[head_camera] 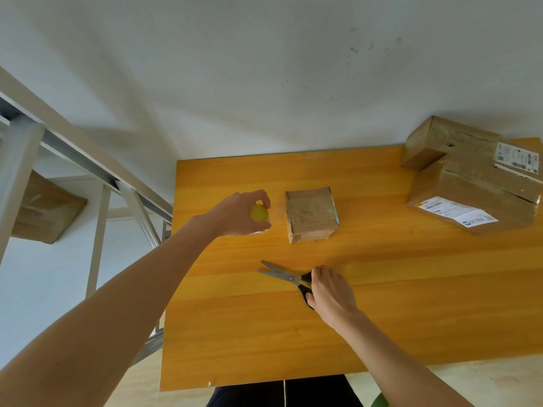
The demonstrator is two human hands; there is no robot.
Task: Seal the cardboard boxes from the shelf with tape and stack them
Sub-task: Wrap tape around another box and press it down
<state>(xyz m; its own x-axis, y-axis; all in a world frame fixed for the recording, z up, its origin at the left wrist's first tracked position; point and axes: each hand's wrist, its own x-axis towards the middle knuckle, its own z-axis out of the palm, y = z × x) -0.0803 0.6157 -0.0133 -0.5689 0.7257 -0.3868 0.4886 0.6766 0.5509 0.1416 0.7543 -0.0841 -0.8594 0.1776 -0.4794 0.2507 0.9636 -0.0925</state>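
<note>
- While the left hand (238, 214) holds a roll of clear tape with a yellow core (259, 212) just left of the small brown cardboard box (311, 214), the step in hand looks like taping that box. Its grip is closed round the roll, with thumb and fingertips pinching the rim.
- That small box lies flat on the orange wooden table (382, 318). Its top is already glossy with tape.
- The right hand (332, 292) lies nearer the person than the box. Its grip is curled over the black handles of a pair of steel scissors (282, 274), whose blades are parted and lie on the table.
- The next move probably calls for lifting the scissors to the gap between roll and box and cutting the tape cleanly while the left hand keeps it taut.
- Two larger brown cardboard boxes, the upper (458, 148) resting on the lower (470, 212), stand well right of the small box, so stacking seems begun.
- Far left of the small box, a grey metal shelf (17, 160) holds another cardboard box (44, 212), which is blurred.
- It is hard to tell whether a strip of tape runs from roll to box, since only a faint sheen shows there.
- The right hand hides the scissor loops, so whether its fingers pass through them cannot be told.
- The frame's right edge cuts off the stacked boxes.
</note>
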